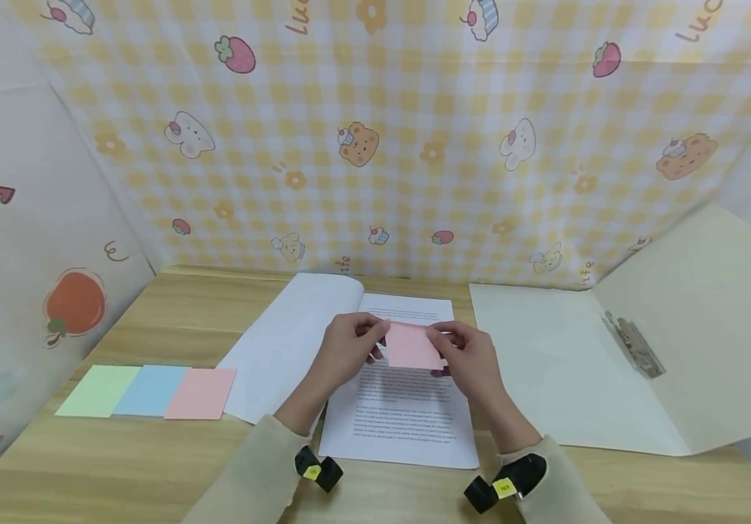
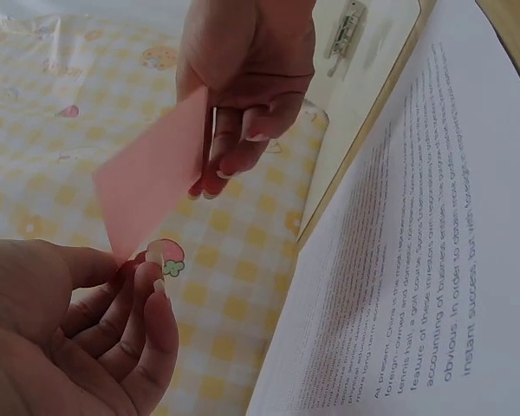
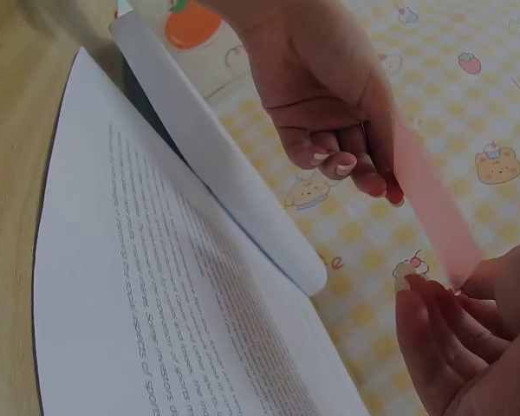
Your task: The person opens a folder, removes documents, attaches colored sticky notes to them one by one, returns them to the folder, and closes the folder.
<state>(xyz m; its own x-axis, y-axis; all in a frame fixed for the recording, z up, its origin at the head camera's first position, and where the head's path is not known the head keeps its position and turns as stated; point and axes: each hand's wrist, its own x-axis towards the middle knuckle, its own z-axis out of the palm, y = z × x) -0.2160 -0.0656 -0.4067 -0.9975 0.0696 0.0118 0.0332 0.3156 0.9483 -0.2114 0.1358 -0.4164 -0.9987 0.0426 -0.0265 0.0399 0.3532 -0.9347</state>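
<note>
A pink sticky note (image 1: 412, 346) is held up over the printed page (image 1: 402, 418), stretched between both hands. My left hand (image 1: 349, 346) pinches its left edge between thumb and fingers. The right hand (image 1: 474, 356) pinches its right edge the same way. In the left wrist view the note (image 2: 152, 178) stands tilted, clear of the printed sheet (image 2: 416, 260). From the right wrist view, the pink note (image 3: 433, 208) is seen nearly edge-on between the fingertips. Beneath the hands, the printed page lies flat, with a turned-over white page (image 1: 290, 342) to its left.
Green (image 1: 98, 391), blue (image 1: 151, 391) and pink note pads (image 1: 201, 394) lie side by side at the left of the wooden table (image 1: 153, 473). At the right an open white folder (image 1: 552, 364) with a metal clip (image 1: 635, 346) leans its cover up. A patterned cloth (image 1: 402, 196) hangs behind.
</note>
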